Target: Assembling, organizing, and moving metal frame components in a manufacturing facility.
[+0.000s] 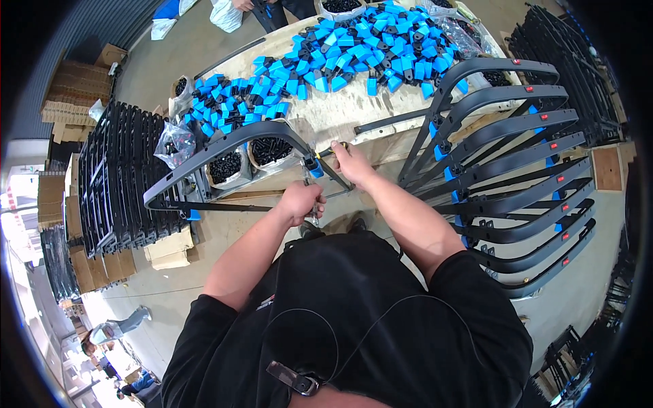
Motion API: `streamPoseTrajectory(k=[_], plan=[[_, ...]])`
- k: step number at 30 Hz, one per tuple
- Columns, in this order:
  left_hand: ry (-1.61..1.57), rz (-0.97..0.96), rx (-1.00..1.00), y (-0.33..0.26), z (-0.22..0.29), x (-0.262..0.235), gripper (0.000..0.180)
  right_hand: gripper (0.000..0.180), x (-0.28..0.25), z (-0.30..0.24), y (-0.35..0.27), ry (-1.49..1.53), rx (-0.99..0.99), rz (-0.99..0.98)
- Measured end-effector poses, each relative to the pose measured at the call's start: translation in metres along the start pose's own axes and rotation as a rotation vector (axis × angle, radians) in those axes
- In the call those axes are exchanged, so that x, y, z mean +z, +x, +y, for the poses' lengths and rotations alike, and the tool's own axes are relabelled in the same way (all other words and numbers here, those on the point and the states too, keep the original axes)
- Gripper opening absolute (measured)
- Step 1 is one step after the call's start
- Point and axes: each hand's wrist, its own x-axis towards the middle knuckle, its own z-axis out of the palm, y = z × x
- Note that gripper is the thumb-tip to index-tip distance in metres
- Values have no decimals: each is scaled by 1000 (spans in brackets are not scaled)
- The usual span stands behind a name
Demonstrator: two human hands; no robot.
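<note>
In front of me a black curved metal frame point(224, 139) lies across the near edge of the table, with a blue-and-black fitting point(315, 168) at its right end. My left hand point(299, 202) is closed around a slim silver metal tool point(314, 219), just below that fitting; its exact kind is hard to make out. Beyond and to the right, my right hand point(352, 165) has its thumb and fingers closed at the frame's end, by a small yellow-and-black spot. What lies in its grip is mostly hidden.
The wooden table point(299, 115) bears a heap of blue-and-black fittings point(367, 47). Sacks of small black parts point(271, 149) stand at its near edge. Similar frames point(517, 177) lean in a row at right; a black rack point(122, 177) stands left. Another person's hands point(243, 4) show across the table.
</note>
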Motion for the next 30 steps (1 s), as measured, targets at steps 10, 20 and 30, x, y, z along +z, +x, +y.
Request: streamPoseTrajectory(k=[10,20,30], plan=[[845,373,374,35,-47,5,32,61,7,-7,-4,-334,-153,41],[790,546,296,56,-64,20,52,66,15,-4,-9,-268,-135,182],[474,537,323,24,-89,-69,27,46,32,12,2,295,18,176]])
